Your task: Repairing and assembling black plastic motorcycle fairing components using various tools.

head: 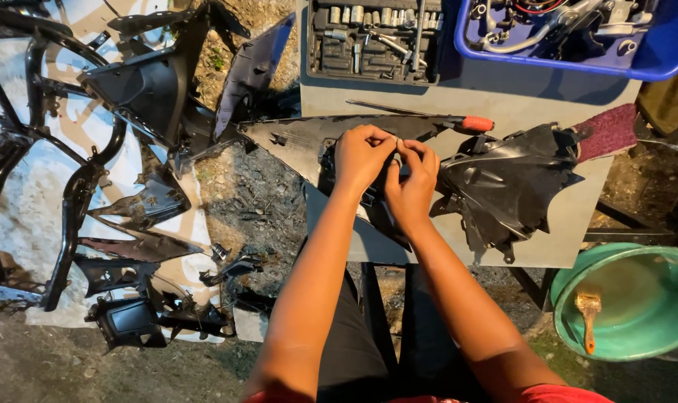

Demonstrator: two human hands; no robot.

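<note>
Fingertips of my left hand (363,155) and right hand (412,179) pinched together on one black fairing panel (309,140) (long axis nine to three, tip pointing nine), one red-handled screwdriver (428,116) at twelve.

Seen from above, a person's two bare forearms run up from the bottom of the view, uncovered from above the elbow down to the wrists. The left hand (361,155) and right hand (412,183) wear no gloves, and no rings, watch or bracelet show on either. At the bottom edge, a sliver of red fabric appears beside each upper arm, probably the short sleeves of a red top, though too little shows to be sure. Between the arms, the legs are covered in dark, plain cloth, likely black trousers or shorts; the dim light hides seams, pockets and any pattern.
</note>
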